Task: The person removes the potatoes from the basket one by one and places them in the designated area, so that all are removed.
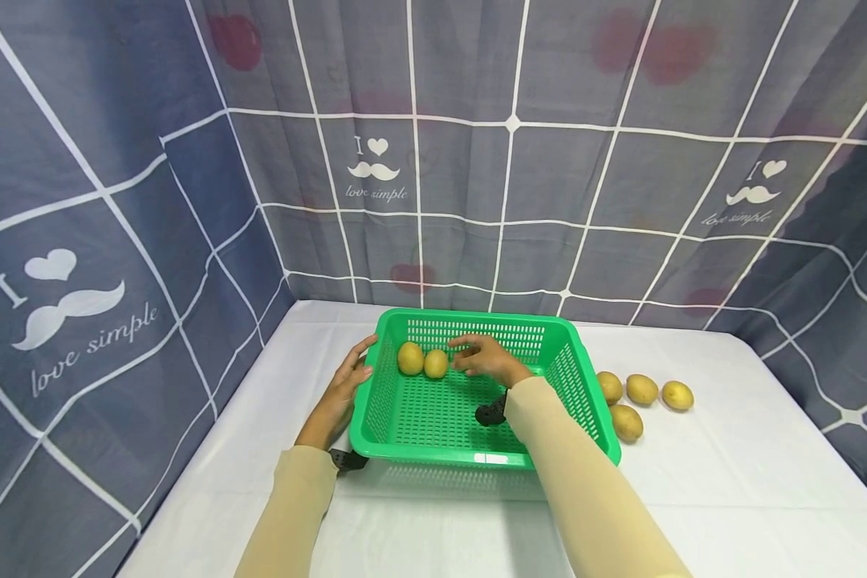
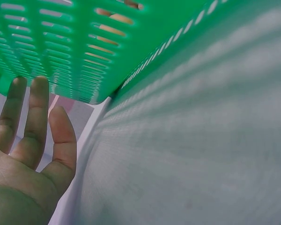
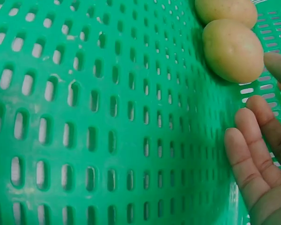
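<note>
A green slotted plastic basket (image 1: 433, 459) stands on a white-covered table (image 1: 730, 482). Two yellow potatoes (image 1: 410, 358) (image 1: 436, 364) lie side by side at its far left. My right hand (image 1: 480, 357) hovers inside the basket just right of them, fingers relaxed and holding nothing. In the right wrist view the nearer potato (image 3: 232, 50) lies just beyond my right hand's fingertips (image 3: 253, 154), above the basket floor (image 3: 107, 117). My left hand (image 1: 343, 389) lies against the basket's outer left wall with straight fingers. The left wrist view shows the left hand's fingers (image 2: 33, 136) beside the basket wall (image 2: 84, 47).
Several more potatoes (image 1: 641, 389) lie on the table right of the basket. Grey checked curtains (image 1: 477, 201) close in the table at the back and on both sides. White cloth (image 2: 201, 140) lies in front of the basket.
</note>
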The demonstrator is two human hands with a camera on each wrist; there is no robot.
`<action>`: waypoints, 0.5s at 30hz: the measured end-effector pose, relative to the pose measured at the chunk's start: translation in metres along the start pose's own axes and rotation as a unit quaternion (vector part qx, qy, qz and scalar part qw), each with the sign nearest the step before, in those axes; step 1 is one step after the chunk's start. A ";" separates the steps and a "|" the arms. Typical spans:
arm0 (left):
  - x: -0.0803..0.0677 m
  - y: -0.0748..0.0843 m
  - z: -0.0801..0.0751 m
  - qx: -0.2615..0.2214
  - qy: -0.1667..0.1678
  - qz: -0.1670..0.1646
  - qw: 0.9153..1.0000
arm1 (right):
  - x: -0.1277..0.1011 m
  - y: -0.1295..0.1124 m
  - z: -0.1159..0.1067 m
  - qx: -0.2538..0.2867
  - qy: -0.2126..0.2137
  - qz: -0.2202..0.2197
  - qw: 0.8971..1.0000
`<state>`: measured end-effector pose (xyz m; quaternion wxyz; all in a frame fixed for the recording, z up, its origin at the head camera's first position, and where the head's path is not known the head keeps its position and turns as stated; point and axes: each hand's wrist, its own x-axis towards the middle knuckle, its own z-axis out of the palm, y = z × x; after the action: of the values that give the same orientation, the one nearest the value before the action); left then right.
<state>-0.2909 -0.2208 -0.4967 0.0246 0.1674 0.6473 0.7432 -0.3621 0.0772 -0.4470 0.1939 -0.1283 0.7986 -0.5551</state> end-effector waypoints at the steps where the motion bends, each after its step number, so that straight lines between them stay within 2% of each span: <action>1: -0.001 0.000 0.000 0.003 0.001 -0.001 1.000 | 0.000 0.000 0.001 -0.002 0.000 0.000 1.000; 7: 0.001 -0.001 0.001 0.009 0.006 -0.014 1.000 | 0.001 0.001 0.005 -0.026 -0.013 -0.002 1.000; 15: -0.001 0.000 0.000 0.000 0.008 -0.014 1.000 | 0.005 -0.003 0.012 -0.059 -0.021 -0.010 0.998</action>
<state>-0.2903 -0.2212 -0.4965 0.0300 0.1526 0.6494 0.7444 -0.3608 0.0643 -0.4490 0.1968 -0.1593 0.8242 -0.5065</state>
